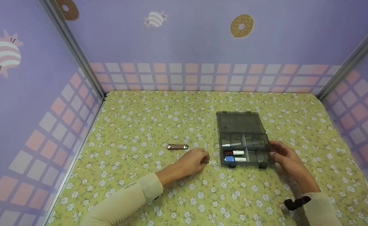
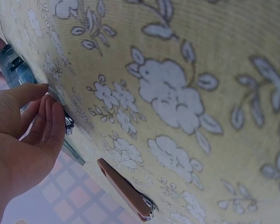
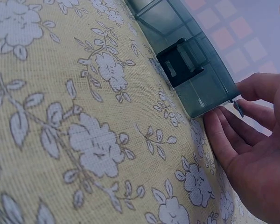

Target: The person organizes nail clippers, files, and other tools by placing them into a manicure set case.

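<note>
My left hand point(image 1: 194, 161) is just left of the box, low over the cloth. Its thumb and bent fingers pinch a small pale nail clipper, mostly hidden, whose shiny metal end point(image 2: 69, 123) shows below the fingers. A brown nail clipper point(image 1: 177, 146) lies on the cloth beyond that hand. The grey see-through compartment box point(image 1: 249, 164) stands with its lid point(image 1: 241, 122) folded back. Inside are a blue-and-white tube point(image 1: 235, 159), a dark red-and-white one point(image 1: 233, 153) and a thin pale tool point(image 1: 231, 144). My right hand point(image 1: 286, 158) grips the box's right side, thumb at the rim.
A yellow-green flowered cloth point(image 1: 133, 125) covers the table. Purple walls with printed sweets and squares point(image 1: 184, 40) enclose it at the back and both sides, with grey metal posts point(image 1: 74, 50) in the corners.
</note>
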`<state>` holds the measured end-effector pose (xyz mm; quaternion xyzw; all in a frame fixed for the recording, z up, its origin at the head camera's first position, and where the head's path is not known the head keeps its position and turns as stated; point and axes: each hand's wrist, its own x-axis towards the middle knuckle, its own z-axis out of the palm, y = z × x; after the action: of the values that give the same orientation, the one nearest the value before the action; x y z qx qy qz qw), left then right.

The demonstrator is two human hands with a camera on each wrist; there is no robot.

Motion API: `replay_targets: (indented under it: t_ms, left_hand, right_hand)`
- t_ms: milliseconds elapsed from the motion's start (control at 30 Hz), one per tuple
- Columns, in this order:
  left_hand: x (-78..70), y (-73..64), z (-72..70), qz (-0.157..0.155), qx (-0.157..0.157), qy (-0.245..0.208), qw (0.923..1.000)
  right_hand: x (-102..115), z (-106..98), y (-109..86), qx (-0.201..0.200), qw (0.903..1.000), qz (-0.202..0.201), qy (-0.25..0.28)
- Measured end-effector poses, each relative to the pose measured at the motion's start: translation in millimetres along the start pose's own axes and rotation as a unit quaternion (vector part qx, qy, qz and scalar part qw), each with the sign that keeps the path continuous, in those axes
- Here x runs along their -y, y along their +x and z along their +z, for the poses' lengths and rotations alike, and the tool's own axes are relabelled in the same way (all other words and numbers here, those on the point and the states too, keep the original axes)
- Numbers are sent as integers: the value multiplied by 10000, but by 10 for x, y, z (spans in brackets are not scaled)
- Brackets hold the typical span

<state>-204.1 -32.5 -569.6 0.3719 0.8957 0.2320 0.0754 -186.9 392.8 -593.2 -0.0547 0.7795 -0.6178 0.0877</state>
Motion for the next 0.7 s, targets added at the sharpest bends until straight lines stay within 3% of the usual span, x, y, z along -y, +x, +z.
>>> replay_targets:
  t_ms: [400, 700]
  left_hand:
    - [16, 3, 5, -109, 80, -147, 9998]
    - [37, -23, 10, -33, 200, -304, 9993]
  right_hand:
    - [13, 8, -10, 30, 9999, -110, -33]
    - [51, 38, -15, 25, 10000, 94, 14]
